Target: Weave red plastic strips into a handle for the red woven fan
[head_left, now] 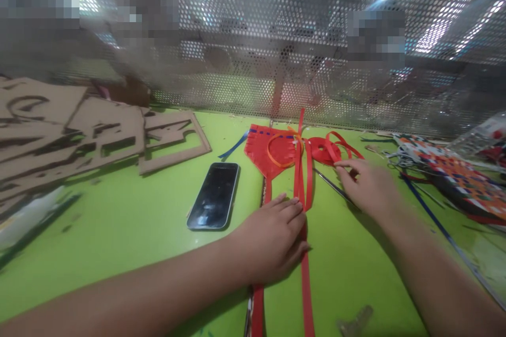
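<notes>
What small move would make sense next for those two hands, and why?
Perhaps the right hand should ease the loose loop clear of the red coil: it is right by the coil's edge, while the left hand rests on the red strips, which would likely steady them.

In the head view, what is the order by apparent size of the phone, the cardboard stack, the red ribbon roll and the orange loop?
1. Cardboard stack
2. Phone
Red ribbon roll and orange loop: smallest, too alike to rank.
</notes>
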Action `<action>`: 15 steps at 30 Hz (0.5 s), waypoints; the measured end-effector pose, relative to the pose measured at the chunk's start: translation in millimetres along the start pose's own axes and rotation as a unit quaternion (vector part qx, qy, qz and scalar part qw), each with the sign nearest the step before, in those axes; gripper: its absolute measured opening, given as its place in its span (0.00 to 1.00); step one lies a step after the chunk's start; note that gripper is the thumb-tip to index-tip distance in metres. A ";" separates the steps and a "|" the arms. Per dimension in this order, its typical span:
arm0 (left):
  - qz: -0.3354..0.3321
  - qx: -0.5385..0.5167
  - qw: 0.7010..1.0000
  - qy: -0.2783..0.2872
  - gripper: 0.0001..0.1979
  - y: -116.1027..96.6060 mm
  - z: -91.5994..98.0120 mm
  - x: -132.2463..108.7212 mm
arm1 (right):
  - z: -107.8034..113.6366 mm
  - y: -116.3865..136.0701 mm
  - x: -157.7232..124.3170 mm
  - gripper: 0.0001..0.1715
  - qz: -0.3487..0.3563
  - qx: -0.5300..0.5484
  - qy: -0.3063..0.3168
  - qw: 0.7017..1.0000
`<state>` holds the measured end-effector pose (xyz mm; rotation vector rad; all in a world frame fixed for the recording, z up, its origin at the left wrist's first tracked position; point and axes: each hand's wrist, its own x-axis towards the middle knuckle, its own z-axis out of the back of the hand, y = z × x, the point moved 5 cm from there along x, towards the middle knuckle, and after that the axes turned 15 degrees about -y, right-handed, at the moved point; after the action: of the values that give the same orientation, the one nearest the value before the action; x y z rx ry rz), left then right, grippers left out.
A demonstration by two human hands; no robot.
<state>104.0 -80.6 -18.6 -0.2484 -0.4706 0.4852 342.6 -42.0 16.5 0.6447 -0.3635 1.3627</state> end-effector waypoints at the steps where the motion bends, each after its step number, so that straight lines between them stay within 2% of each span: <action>1: -0.001 0.000 1.000 0.000 0.30 -0.4 0.1 0.1 | 3.5 -0.5 0.7 0.18 -0.008 -0.003 -0.004 1.000; 6: -0.005 0.007 1.000 -0.002 0.30 -0.5 -1.0 -0.4 | 15.6 -1.9 3.3 0.13 -0.058 0.030 -0.019 0.998; 9: -0.006 0.011 1.000 0.002 0.30 0.2 -2.1 -1.0 | 16.3 1.8 2.7 0.12 -0.063 0.060 -0.027 0.996; 15: -0.009 0.011 1.000 0.001 0.30 -0.6 -0.4 -0.1 | 3.2 12.5 -4.6 0.21 -0.041 0.073 0.031 0.996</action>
<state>104.3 -81.2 -18.8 -0.2240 -0.4649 0.4716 329.9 -46.6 19.0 0.7288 -0.1856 1.3366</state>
